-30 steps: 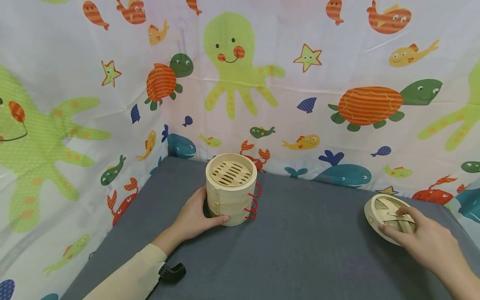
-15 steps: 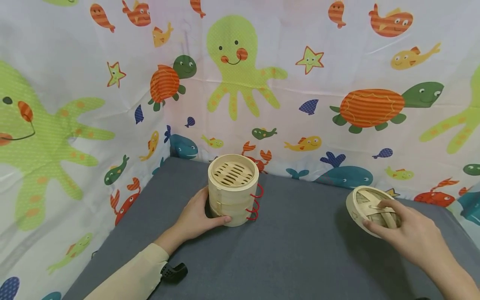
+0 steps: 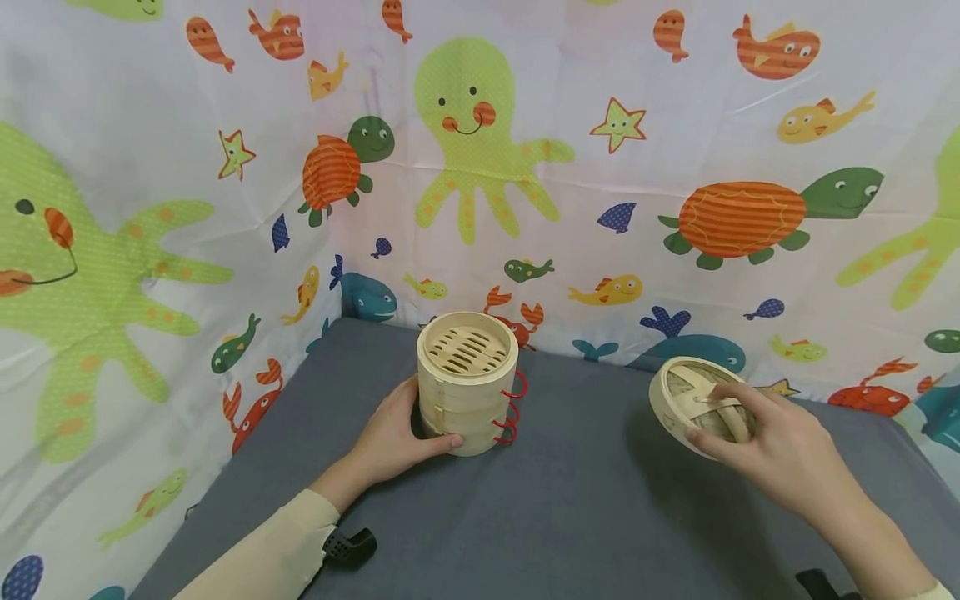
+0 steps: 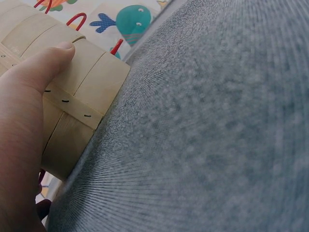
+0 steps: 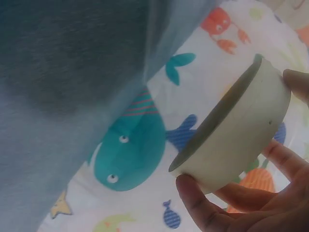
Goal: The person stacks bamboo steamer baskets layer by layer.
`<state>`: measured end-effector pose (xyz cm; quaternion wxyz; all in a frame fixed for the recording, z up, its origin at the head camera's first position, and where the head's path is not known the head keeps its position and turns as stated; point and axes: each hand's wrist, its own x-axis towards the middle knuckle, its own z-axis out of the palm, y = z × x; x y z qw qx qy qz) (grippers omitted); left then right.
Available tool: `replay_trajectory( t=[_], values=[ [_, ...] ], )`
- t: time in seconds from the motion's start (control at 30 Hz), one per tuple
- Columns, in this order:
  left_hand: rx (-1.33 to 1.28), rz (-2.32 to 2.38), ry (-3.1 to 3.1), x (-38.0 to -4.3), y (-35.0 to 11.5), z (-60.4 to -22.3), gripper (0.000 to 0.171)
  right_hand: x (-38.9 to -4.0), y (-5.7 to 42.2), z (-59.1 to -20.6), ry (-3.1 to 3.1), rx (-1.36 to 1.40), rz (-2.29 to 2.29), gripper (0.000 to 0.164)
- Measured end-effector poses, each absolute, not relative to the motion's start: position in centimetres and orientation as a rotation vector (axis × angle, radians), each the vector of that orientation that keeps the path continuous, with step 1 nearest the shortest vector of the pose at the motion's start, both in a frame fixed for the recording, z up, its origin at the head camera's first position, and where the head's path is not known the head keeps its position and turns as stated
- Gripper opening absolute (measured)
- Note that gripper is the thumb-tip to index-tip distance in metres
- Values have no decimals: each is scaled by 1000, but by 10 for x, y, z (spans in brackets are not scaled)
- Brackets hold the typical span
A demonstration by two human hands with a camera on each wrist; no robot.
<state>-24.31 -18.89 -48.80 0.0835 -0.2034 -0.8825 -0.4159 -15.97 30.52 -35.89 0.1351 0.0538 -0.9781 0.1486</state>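
Note:
A stack of round bamboo steamer baskets (image 3: 468, 408) stands upright on the dark grey surface, its slatted top uncovered and red loops sticking out of its right side. My left hand (image 3: 390, 437) grips the stack low on its left, thumb across the front. In the left wrist view the thumb lies along the bamboo wall of the baskets (image 4: 91, 72). Off to the right, my right hand (image 3: 791, 454) holds a woven bamboo steamer lid (image 3: 675, 404), tilted and raised above the surface. The right wrist view shows fingers around the rim of the lid (image 5: 241, 135).
A dark grey cloth surface (image 3: 555, 500) lies under everything. White curtains (image 3: 585, 75) printed with sea animals rise along its back and left edges. Black straps sit at both wrists, the left one (image 3: 351, 546) near the cuff. A shadow falls below the lid.
My right hand has carried the lid leftward and slightly up, toward the stack. The left hand and the baskets stay in place; the head view has shifted slightly.

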Motion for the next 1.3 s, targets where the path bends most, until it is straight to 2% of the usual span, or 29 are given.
replay_trajectory(
  t=[0.6,1.3],
  values=[
    [-609,-1257,-2635,-243,-187,-489,120,-172,255,-339,-2717,316,587,59],
    [-604,-1241,-2645,-245,-189,-490,121,-184,193,-317,-2595,546,629,44]
  ],
)
